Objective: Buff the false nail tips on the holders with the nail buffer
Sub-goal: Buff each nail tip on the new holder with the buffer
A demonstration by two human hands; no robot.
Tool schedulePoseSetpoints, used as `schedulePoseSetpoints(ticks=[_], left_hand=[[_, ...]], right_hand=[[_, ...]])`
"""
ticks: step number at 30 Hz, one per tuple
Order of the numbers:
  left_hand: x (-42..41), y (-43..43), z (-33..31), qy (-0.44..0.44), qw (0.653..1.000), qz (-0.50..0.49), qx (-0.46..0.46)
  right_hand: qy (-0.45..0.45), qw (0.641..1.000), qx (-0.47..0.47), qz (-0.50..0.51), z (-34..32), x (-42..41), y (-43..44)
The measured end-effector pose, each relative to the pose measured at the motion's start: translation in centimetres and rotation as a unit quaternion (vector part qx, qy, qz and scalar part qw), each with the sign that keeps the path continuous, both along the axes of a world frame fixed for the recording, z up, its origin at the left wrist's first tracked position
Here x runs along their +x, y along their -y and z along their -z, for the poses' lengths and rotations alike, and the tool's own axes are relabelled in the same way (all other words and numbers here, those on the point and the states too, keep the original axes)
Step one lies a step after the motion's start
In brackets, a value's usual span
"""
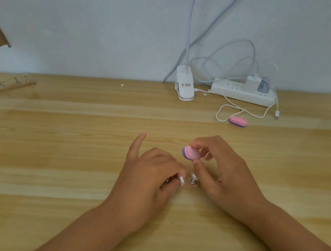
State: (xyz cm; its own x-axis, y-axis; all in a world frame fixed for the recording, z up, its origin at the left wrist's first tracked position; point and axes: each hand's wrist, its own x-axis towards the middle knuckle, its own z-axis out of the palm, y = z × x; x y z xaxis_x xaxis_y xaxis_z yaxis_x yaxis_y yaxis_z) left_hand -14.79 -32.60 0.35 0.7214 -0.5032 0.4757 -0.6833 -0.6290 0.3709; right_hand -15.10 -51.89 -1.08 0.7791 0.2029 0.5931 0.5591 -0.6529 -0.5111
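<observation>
**Item — nail buffer** (191, 153): small oval block, pink over purple layers. Pinched in the right hand (224, 175) between the thumb below and the forefinger on top; the other fingers are loosely curled behind it. Held off the table (69, 176), broad pink face turned toward the viewer.

**Item — false nail tip** (181, 180): white and oblong, seated on a metal nail tip holder (192, 179). The left hand (147, 177) grips the holder, its lower fingers curled round it and the forefinger sticking out straight, touching nothing. How the holder's base is built is hidden by the fingers.

**Relation governing the next move:** the tip lies just below the buffer and slightly left of it, nearer the viewer — apart, not touching. Its long axis slants from upper left to lower right. The right hand is the nearer one and probably needs only a short drop to bring the pink face onto the tip.

**Also present:** spare buffer (238, 121) well apart at the back right; power strip (242, 92); white lamp clip (184, 86); wooden strip of holders (11, 84) at far left.
</observation>
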Motion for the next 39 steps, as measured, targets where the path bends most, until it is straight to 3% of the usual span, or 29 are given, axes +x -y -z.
schedulePoseSetpoints(ticks=[5,7,13,19,26,30,35,39], left_hand=[[-0.1,-0.1,-0.1,0.059,0.998,0.006,-0.003],[-0.4,0.0,-0.3,0.071,0.996,0.004,-0.046],[-1.6,-1.0,-1.5,-0.040,0.963,-0.005,-0.268],[-0.7,-2.2,-1.0,-0.156,0.923,-0.009,-0.351],[0.2,-2.9,-0.8,-0.180,0.911,-0.035,-0.370],[-0.6,-2.5,-1.0,-0.170,0.921,0.020,-0.350],[-1.3,-2.0,-0.8,-0.214,0.906,0.064,-0.359],[-1.7,-1.5,-0.6,-0.180,0.939,0.078,-0.283]], right_hand=[[-0.005,1.000,0.011,0.004,0.0,0.2,0.0],[-0.004,1.000,0.029,0.003,0.0,0.3,0.1],[-0.013,0.995,0.094,0.009,0.1,0.5,0.7],[-0.014,0.996,0.092,0.006,0.2,0.6,0.7],[-0.008,0.996,0.087,0.009,0.2,0.6,0.8],[0.010,0.995,0.096,0.007,0.0,0.5,0.6],[0.017,0.996,0.093,-0.001,-0.4,-0.2,0.3],[0.060,0.997,0.045,-0.001,-0.8,-1.2,-0.1]])
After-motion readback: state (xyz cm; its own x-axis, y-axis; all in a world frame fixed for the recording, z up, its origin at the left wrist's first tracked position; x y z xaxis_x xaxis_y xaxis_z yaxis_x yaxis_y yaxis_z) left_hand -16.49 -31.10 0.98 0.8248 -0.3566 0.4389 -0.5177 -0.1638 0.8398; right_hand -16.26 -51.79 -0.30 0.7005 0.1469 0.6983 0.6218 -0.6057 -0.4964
